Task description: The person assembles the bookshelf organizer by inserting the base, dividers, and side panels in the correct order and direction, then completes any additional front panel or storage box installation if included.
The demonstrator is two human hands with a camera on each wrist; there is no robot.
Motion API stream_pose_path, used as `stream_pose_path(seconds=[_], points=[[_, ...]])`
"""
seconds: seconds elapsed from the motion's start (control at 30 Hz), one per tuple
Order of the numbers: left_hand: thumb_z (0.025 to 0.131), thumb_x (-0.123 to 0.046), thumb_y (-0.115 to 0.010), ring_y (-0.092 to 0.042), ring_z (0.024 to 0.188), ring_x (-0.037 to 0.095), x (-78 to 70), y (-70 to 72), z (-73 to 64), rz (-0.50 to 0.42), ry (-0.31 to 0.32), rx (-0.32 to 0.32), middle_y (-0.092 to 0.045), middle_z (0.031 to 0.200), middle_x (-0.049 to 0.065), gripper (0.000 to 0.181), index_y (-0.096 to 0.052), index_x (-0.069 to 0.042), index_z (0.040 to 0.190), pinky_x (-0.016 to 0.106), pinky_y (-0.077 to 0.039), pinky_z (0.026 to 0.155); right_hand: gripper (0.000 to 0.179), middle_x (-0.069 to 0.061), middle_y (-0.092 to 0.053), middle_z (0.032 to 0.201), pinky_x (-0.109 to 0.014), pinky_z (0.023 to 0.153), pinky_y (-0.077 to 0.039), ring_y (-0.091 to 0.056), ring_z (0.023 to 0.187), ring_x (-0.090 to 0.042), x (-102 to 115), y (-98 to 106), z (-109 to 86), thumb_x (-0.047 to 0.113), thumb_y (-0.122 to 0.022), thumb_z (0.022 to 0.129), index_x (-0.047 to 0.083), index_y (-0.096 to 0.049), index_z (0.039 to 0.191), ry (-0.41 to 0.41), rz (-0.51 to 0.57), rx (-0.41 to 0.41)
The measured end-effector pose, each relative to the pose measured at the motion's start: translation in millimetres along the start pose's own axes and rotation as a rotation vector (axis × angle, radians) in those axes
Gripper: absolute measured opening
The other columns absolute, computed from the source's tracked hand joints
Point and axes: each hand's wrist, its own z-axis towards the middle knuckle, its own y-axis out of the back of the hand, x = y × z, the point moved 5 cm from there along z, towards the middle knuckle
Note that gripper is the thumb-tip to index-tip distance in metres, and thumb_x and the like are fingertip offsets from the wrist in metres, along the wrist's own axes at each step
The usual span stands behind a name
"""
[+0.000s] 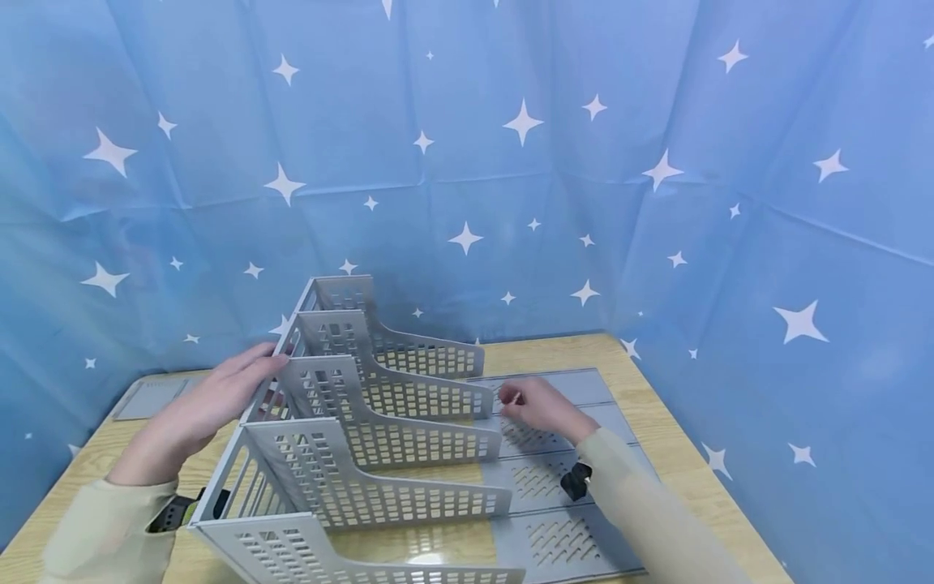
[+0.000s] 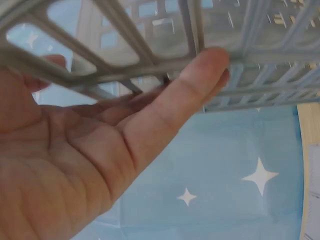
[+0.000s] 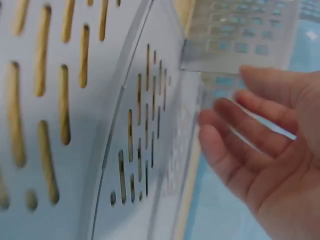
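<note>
A grey plastic file rack (image 1: 409,491) stands on the wooden table, its several perforated dividers running to the right from a barred back frame. My left hand (image 1: 219,397) grips that frame, fingers over its upper edge. Close up in the left wrist view, the hand (image 2: 110,135) lies against the bars (image 2: 145,70). My right hand (image 1: 536,405) hovers by the front end of a middle divider, fingers loosely bent and holding nothing. In the right wrist view, the right thumb overlaps a corner of the divider (image 3: 200,62).
Flat grey slotted panels (image 1: 565,515), joined along creases, lie on the table right of the rack. Another flat grey piece (image 1: 149,397) lies at the back left. A blue curtain (image 1: 467,178) with white stars hangs behind the table (image 1: 543,353).
</note>
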Motion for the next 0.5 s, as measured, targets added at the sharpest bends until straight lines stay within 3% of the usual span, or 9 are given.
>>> stream_pose_path(seconds=[0.1,0.23,0.37,0.5], points=[[0.112,-0.047,-0.034,-0.001,0.150,0.060,4.4,-0.1,2.4,-0.004,0.015,0.010,0.001,0.166,0.036,0.079,-0.001,0.004,0.163,0.078,-0.014,0.114,0.011,-0.007,-0.069,0.094,-0.031,0.066,-0.050,-0.060,0.076,-0.012,-3,-7,10.6,0.012,-0.064,0.103,0.004,-0.071,0.106,0.003,0.020,-0.008],[0.112,-0.047,-0.031,-0.015,0.151,0.056,6.7,-5.6,4.4,-0.048,-0.025,0.007,-0.008,0.168,0.032,0.074,-0.004,-0.003,0.165,0.071,-0.026,0.115,0.024,0.000,-0.051,0.065,-0.026,0.055,-0.035,-0.039,0.055,-0.011,-5,-16,20.0,0.012,-0.059,0.106,0.002,-0.066,0.085,0.018,-0.009,0.022],[0.113,-0.049,-0.027,-0.032,0.146,0.051,6.2,-7.0,2.5,-0.068,-0.054,0.002,-0.021,0.166,0.030,0.071,-0.009,-0.005,0.166,0.062,-0.039,0.110,0.026,0.004,-0.046,0.063,-0.025,0.055,-0.032,-0.034,0.054,-0.010,-6,-15,24.6,0.013,-0.058,0.106,0.003,-0.066,0.084,-0.003,-0.039,0.004],[0.112,-0.051,-0.027,-0.030,0.147,0.050,4.3,-6.1,1.6,-0.077,-0.049,0.001,-0.017,0.167,0.029,0.073,-0.007,-0.005,0.166,0.061,-0.039,0.111,0.028,0.002,-0.047,0.065,-0.027,0.057,-0.032,-0.036,0.056,-0.011,-5,-13,28.2,0.015,-0.057,0.107,0.003,-0.065,0.084,-0.007,-0.045,0.008]])
